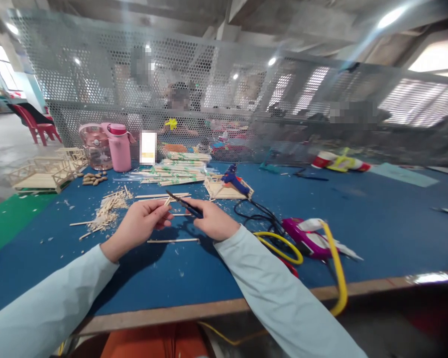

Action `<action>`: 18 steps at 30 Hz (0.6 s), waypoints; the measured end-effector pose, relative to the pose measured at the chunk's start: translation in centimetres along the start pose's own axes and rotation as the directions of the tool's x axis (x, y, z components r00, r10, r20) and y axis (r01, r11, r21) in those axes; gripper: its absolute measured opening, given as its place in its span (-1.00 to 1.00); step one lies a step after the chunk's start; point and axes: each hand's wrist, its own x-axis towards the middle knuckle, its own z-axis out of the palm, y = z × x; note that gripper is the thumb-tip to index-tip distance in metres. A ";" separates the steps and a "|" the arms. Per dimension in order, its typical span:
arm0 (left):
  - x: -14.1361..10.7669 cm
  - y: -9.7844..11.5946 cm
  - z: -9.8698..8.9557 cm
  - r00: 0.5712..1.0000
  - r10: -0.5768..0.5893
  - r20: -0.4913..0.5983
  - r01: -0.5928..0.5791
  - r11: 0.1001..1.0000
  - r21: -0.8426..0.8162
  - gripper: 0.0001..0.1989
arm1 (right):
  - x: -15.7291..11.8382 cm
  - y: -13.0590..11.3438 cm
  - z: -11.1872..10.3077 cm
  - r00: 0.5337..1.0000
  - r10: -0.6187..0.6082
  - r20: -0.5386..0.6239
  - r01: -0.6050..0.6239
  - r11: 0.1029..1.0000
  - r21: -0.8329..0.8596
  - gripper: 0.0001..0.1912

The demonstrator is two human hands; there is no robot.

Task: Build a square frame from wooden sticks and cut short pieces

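Observation:
My left hand (144, 221) pinches a short wooden stick (167, 202) between thumb and fingers over the blue table. Closed around dark-handled pliers or cutters (184, 203) is my right hand (214, 219); their jaws reach across to the stick. Whether the jaws touch it I cannot tell. Just beyond both hands lie a few thin sticks (162, 196), and nearer to me a single stick (173, 241) lies flat. To the left is a heap of short stick offcuts (114, 206). A blue glue gun (236, 181) rests on a small wooden frame (216, 191).
Wrapped bundles of sticks (182, 169), a pink bottle (119, 149) and a clear jug (97, 149) stand before the perforated metal screen (164, 64). Wooden models (41, 174) sit at left. A purple hot-air tool (309, 238) with a yellow cord (339, 278) lies at right.

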 end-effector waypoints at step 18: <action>-0.1 0.2 -0.2 1.000 0.005 0.020 -0.006 0.999 0.042 -0.60 | 0.0 -0.2 0.1 1.000 0.004 0.021 -0.005 1.000 0.020 -0.26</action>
